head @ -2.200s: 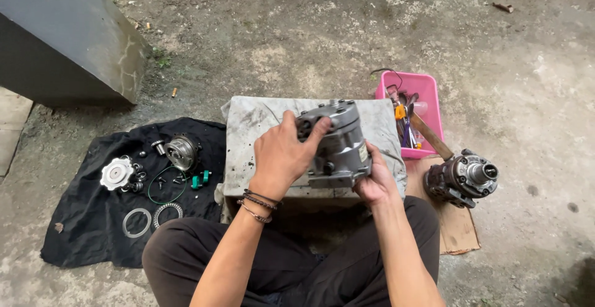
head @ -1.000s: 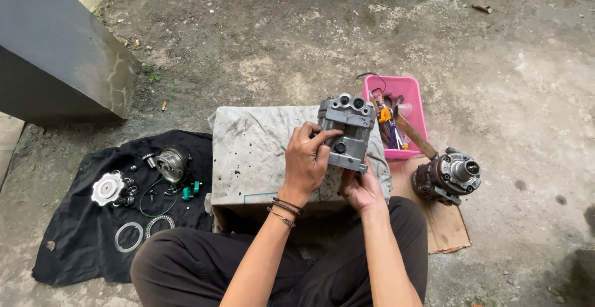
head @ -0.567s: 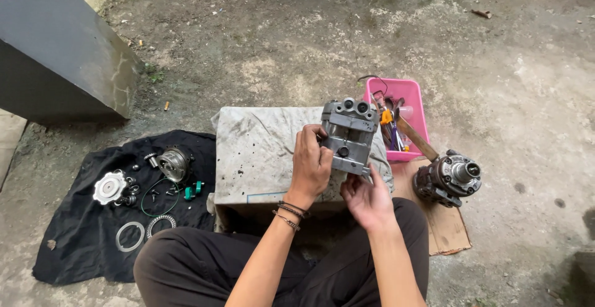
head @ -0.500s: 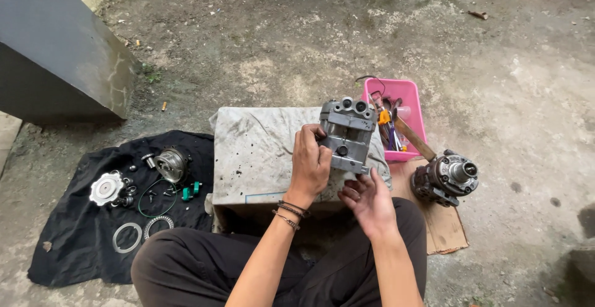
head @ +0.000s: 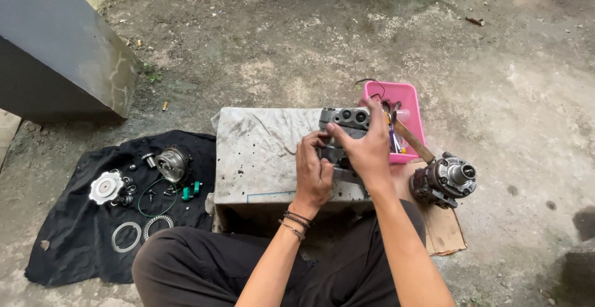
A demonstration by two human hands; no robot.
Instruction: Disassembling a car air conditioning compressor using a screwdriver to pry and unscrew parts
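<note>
- Both grips clasp the grey metal compressor housing standing on the stained bench: left hand wraps its near face from 7 o'clock, right hand lies over its top and right side.
- Housing's long axis runs roughly 6 to 12 o'clock, port holes at the far end; both hands touch it, the right covering more.
- At 3 o'clock, just beside: pink tray of tools; beyond it a pulley assembly on cardboard.
- At 9 o'clock, well apart: black cloth with rings and small parts.
</note>
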